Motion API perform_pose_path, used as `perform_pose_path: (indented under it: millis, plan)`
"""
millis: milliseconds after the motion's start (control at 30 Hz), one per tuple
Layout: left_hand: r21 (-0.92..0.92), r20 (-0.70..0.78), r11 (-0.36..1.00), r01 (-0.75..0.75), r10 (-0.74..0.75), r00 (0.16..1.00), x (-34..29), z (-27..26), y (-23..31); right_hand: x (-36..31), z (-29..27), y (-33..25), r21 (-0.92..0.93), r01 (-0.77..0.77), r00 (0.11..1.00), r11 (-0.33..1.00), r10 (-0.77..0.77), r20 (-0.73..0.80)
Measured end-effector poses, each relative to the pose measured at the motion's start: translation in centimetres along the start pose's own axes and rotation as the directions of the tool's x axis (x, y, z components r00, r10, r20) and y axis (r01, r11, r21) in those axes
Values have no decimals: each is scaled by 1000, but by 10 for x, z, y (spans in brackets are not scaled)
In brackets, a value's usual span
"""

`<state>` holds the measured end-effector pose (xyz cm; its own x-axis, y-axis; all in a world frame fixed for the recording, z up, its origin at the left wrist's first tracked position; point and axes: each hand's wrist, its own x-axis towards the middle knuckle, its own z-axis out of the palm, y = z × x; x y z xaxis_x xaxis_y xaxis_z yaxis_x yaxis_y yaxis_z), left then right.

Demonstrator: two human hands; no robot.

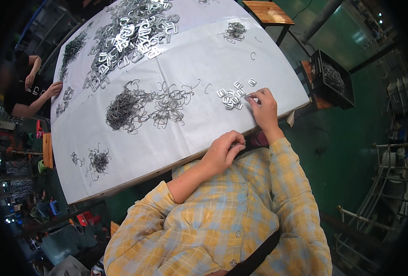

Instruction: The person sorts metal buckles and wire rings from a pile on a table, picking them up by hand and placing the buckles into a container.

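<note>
At the table's near edge my left hand (224, 149) is closed, its fingers curled round something small that I cannot make out. Farther right, my right hand (264, 106) pinches a small metal buckle (247, 96) between thumb and fingertips, right beside a little pile of silver buckles (230, 99). One single buckle (252, 82) lies apart, just beyond that hand. Left of the pile spreads a loose tangle of bent wire hooks (169, 105), joined to a denser heap of hooks (123, 109).
A large heap of silver buckles (135, 37) covers the far part of the white-covered table (204, 55). More hooks (235, 31) lie at the back right, others (99, 161) at the near left. A co-worker's hand (54, 89) rests at the left edge. A black crate (333, 78) stands right.
</note>
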<state>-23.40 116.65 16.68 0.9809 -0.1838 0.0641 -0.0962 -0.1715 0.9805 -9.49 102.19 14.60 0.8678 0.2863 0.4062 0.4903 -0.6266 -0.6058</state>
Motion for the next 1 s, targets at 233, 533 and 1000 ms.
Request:
perform_pose_path:
  millis: [233, 533, 1000]
  plan:
    - [-106, -35, 992, 69, -73, 997, 10, 8, 3, -12, -8, 8, 308, -149, 989, 940, 143, 43]
    - [-40, -127, 999, -5, -1, 992, 22, 10, 9, -17, -53, -25, 651, -491, 871, 579, 297, 392]
    - [165, -184, 969, -185, 215, 959, 17, 15, 13, -45, -85, -59, 420, -405, 886, 812, 234, 401]
